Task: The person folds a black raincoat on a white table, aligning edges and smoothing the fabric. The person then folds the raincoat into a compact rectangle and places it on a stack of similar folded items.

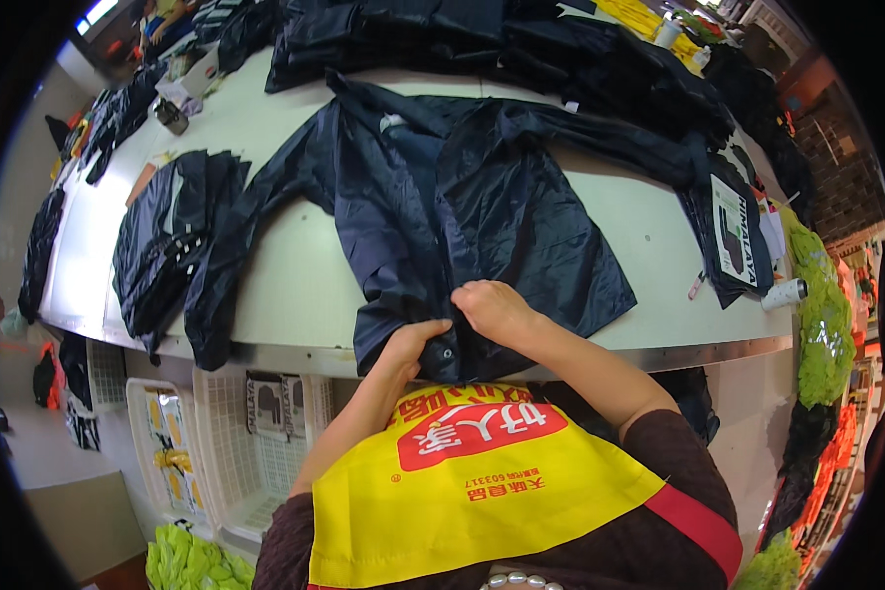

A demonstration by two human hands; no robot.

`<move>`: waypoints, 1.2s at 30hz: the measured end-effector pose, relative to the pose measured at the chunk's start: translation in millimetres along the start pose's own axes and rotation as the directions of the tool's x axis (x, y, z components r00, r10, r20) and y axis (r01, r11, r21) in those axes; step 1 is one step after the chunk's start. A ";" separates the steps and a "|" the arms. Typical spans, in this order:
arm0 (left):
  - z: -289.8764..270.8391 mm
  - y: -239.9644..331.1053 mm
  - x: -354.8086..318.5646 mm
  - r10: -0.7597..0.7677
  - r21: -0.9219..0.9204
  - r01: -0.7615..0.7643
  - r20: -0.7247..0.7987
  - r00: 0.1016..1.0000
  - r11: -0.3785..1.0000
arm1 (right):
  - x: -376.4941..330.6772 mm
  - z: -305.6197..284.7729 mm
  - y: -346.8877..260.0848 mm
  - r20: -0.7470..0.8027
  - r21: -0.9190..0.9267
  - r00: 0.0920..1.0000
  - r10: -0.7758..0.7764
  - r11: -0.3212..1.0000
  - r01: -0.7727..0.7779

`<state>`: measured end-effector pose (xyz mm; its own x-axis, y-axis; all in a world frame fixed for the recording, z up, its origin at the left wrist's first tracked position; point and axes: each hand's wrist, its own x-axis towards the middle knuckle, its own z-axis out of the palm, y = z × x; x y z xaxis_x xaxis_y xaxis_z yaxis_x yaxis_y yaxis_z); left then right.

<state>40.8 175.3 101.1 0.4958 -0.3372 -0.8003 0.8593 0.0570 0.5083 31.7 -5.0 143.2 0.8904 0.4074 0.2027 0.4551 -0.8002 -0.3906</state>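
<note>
A dark navy jacket (501,197) of shiny fabric lies spread on the white table, collar away from me and sleeves stretched to both sides. Its front hem hangs slightly over the near table edge. My left hand (415,346) grips the front edge near the hem, thumb on top, beside a small round snap. Just right of it and a little farther up, my right hand (490,309) pinches the front opening with curled fingers. The fabric between the two hands is bunched, and the fingertips are partly hidden.
Folded dark garments (172,236) are stacked at the left, near a dark jar (170,116). A long pile of dark clothing (442,44) covers the far side. Printed packaging (739,231) and a thread spool (785,293) lie at the right. White plastic baskets (256,492) stand below the table.
</note>
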 end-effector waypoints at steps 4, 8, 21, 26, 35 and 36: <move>-4.6 4.8 -26.7 0.045 0.233 -0.052 0.034 0.998 0.971 | 46.6 5.2 42.4 -0.290 0.011 0.957 -0.004 1.000 0.008; -65.2 11.6 -22.3 0.115 0.268 -0.062 -0.187 0.976 0.961 | 56.1 -13.0 98.4 -0.407 0.195 0.899 0.164 0.977 -0.090; -208.0 105.1 -4.9 0.377 0.332 -0.245 -0.426 0.822 0.911 | -60.4 -94.2 330.1 -0.314 -0.586 0.770 0.555 0.525 -0.617; -274.6 142.3 22.5 0.639 0.710 -0.195 -0.434 0.635 0.676 | -61.8 -171.8 186.3 -0.380 -0.337 0.868 0.320 0.826 -0.452; -245.9 189.0 95.9 0.886 0.985 -0.048 -0.128 0.447 0.167 | -248.3 -93.9 20.9 0.590 -0.314 0.353 0.726 0.610 -0.728; -235.3 190.9 93.9 0.880 0.988 -0.058 -0.099 0.465 0.142 | -249.3 -99.1 12.2 0.578 -0.285 0.385 0.720 0.620 -0.731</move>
<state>280.9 375.6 48.2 0.9990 -0.0140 0.0434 -0.0314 -0.9011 0.4325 -185.0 -159.9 176.9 0.6719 -0.1649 -0.7221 -0.3698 -0.9194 -0.1342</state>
